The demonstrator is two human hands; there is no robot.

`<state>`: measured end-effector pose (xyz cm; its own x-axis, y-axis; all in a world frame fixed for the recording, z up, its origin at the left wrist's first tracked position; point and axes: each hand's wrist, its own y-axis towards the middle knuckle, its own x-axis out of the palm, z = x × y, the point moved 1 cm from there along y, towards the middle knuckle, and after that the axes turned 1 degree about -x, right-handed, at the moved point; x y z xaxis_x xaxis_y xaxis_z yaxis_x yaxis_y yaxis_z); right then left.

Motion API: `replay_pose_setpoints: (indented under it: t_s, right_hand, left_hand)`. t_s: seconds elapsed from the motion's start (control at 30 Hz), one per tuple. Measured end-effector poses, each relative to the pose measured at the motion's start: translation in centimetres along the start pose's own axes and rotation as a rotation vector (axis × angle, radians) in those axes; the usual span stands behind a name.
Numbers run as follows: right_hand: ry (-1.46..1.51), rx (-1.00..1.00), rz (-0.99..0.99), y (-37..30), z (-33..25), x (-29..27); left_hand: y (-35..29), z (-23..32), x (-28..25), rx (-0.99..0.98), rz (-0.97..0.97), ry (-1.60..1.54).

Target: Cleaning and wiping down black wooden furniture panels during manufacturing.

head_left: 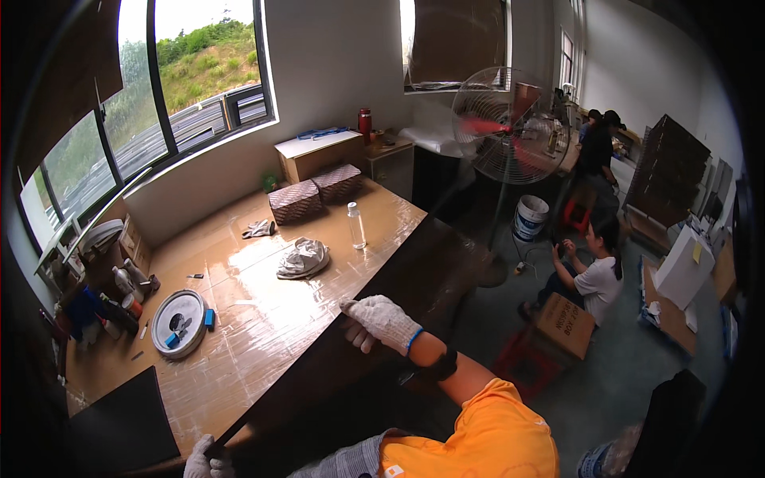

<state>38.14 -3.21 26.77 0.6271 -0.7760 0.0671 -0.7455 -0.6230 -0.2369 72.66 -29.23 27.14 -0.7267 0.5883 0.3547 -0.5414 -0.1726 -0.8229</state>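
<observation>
A large dark panel slants along the front edge of the table, its thin edge running from lower left toward upper right. My right hand, in a white knitted glove with a blue cuff, is closed over that edge about midway. At the lower left, my left hand, also gloved, is closed on the panel's near corner. Beyond the panel, a bundled pale cloth and a clear bottle rest on the film-covered table.
On the table are a round bucket lid with blue blocks, a dark sheet, a glove, patterned boxes and several bottles. At right are a floor fan, a bucket, a carton and a seated person.
</observation>
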Motion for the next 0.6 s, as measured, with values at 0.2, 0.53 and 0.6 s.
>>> replay_pose_setpoints:
  t_s: [0.2, 0.53, 0.6]
  right_hand:
    - [-0.175, -0.023, -0.204, 4.7, -4.2, 0.8]
    - [-1.055, -0.934, 0.270, 11.5, -5.9, 0.5]
    - [-1.067, -1.027, 0.380, 12.8, -5.4, 0.2]
  left_hand:
    - [-0.5, 3.8, 1.9, 0.141, 0.132, 0.007]
    - [3.7, 8.0, -1.0, 0.337, 0.463, 0.028]
    - [5.0, 8.9, -4.9, 0.301, 0.427, 0.001]
